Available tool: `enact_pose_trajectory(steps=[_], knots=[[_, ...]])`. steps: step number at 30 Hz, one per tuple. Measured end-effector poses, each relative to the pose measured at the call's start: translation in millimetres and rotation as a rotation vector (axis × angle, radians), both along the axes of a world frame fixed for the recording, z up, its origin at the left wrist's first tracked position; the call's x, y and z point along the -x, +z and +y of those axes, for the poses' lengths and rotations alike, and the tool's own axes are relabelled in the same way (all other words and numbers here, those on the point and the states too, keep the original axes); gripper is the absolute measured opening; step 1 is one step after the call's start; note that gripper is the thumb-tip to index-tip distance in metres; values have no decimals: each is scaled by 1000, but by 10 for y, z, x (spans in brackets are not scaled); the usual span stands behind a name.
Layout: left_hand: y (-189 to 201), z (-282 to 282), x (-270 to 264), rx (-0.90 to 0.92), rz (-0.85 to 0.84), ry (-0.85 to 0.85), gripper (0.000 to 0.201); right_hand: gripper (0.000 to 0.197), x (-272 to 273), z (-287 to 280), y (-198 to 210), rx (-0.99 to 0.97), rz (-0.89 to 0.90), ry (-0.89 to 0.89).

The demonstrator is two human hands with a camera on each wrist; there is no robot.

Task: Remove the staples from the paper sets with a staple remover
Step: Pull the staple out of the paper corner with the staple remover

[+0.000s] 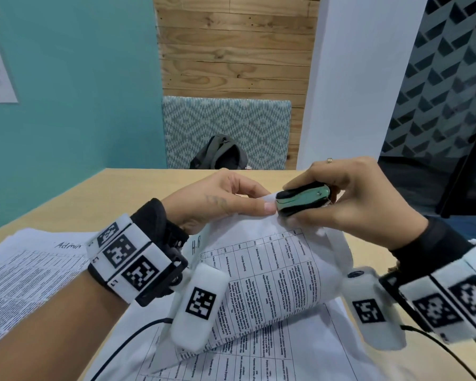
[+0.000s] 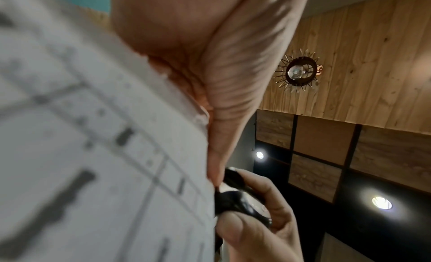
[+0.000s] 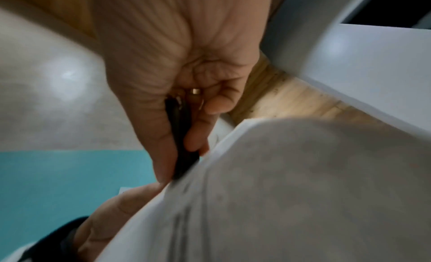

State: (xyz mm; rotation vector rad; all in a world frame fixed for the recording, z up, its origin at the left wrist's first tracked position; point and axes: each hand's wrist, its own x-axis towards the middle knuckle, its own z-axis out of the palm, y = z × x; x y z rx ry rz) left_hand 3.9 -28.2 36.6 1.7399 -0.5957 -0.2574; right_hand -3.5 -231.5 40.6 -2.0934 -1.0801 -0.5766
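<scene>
Squeezing staple remover (image 1: 302, 199) between thumb and fingers, right hand (image 1: 349, 199) holds it at lifted top corner of paper set (image 1: 264, 273), green-and-black arms pressed together. Left hand (image 1: 215, 202) pinches same corner just beside remover's tip, thumb on top. Sheet curls up from grip, lower part resting on more printed sheets (image 1: 25, 268). Wooden table (image 1: 66, 199) underneath; backpack (image 1: 220, 155) beyond far edge.

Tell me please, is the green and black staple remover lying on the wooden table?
No, the right hand grips the green and black staple remover above the wooden table.
</scene>
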Motion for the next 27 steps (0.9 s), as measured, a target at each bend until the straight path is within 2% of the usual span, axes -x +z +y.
enact_pose_trajectory(steps=[3,8,10,12,13,15,18,21,25,27], knots=[[-30,-56,8,49,16,29,5,32,-64,-32,-30,-100,183,60],[-46,-113,8,78,25,77,10,35,-154,-61,-79,-296,457,178],[-45,-107,5,89,36,68,11,35,-163,-55,-78,-328,514,196],[-43,-90,2,98,51,58,12,50,-179,-85,-58,-366,535,210],[-42,-86,4,102,58,54,12,50,-182,-109,-44,-389,536,218],[-40,-89,9,91,61,47,11,39,-178,-140,-5,-419,540,228],[-49,-85,5,39,33,56,12,46,-190,-137,-10,-361,527,185],[-67,-46,-22,-6,-21,108,12,35,-201,-154,7,-323,540,141],[-73,33,-103,-35,-85,217,11,53,-209,-280,80,-124,597,69],[-70,70,-126,-72,-125,230,17,52,-205,-318,102,-78,601,41]])
